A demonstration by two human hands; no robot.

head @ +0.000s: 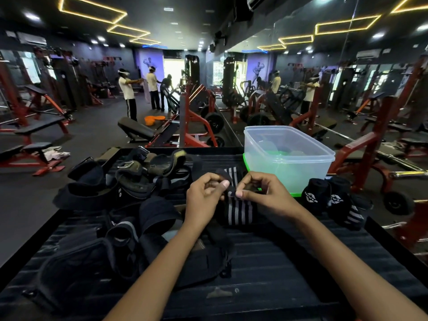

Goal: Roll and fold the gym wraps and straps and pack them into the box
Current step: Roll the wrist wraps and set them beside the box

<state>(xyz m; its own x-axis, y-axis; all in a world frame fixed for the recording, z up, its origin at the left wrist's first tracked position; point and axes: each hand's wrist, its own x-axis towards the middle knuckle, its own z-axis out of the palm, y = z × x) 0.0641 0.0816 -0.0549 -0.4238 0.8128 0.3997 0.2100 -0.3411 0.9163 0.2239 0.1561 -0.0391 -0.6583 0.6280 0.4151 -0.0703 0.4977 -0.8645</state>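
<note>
Dark gym hall. Black ceiling (pixel 185 17) with yellow strip-light rectangles (pixel 92 12) and white spotlights. Dark floor (pixel 92 126). Red-framed weight benches (pixel 34 130) at left, machines (pixel 196 117) at centre. Mirror wall (pixel 347 77) on right. Bright doorway (pixel 172 70) at far end; three people (pixel 143 93) stand near it.

**Wraps and box on the ribbed surface**

The box (pixel 288 156) stands at the far right of the ribbed surface (pixel 278 262). Two rolled wraps (pixel 324 198) sit just right of it. A striped wrap (pixel 238 205) lies before the box, between both hands. A pile of straps (pixel 120 181) spreads left.
</note>
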